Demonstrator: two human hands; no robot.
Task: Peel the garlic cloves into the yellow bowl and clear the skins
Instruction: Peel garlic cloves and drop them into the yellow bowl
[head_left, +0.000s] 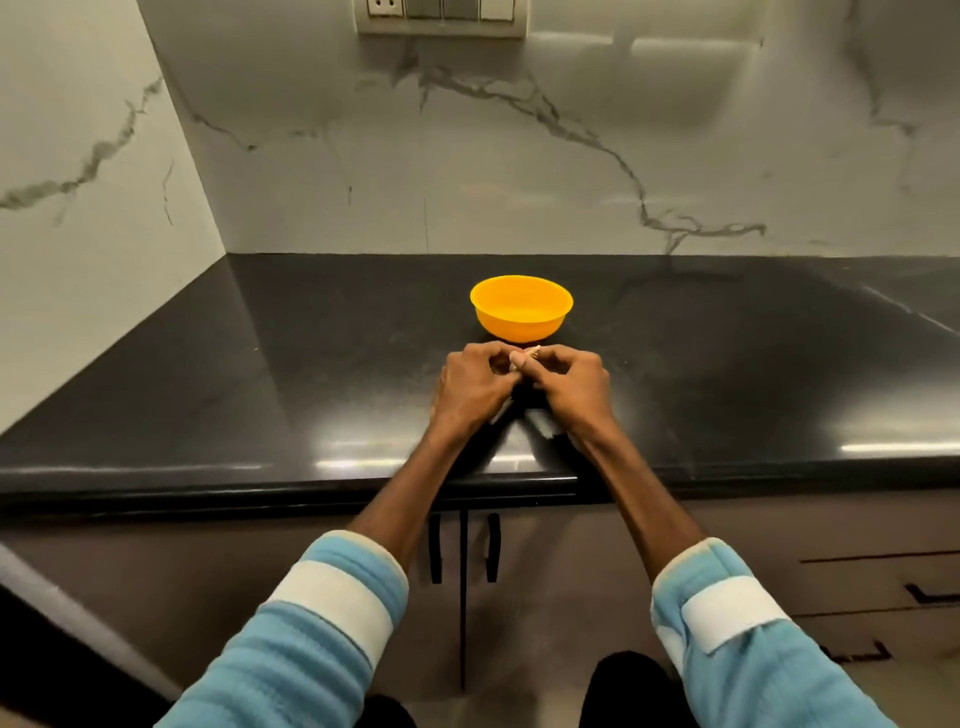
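No legible writing in view.
The yellow bowl (521, 312), the switch plate (441, 18) and the black counter (727, 364) show no readable lettering, numbers or brand.

Light is coming down soft and dim, and the dark counter (311, 364) is throwing it back as white streaks along its front edge, nearer than the yellow bowl (521, 309). The bowl is glowing, the brightest colour here. Above and right of the bowl, pale glare patches are smearing across the glossy wall (571, 156). Just in front of the bowl a black shadow is pooling under the left hand (475, 387) and right hand (569, 387), and the garlic clove (534, 353) they are pinching is showing only as a soft speck. Well nearer than the bowl the sleeves (322, 623) are blurring, and the lens is bowing the counter edge.
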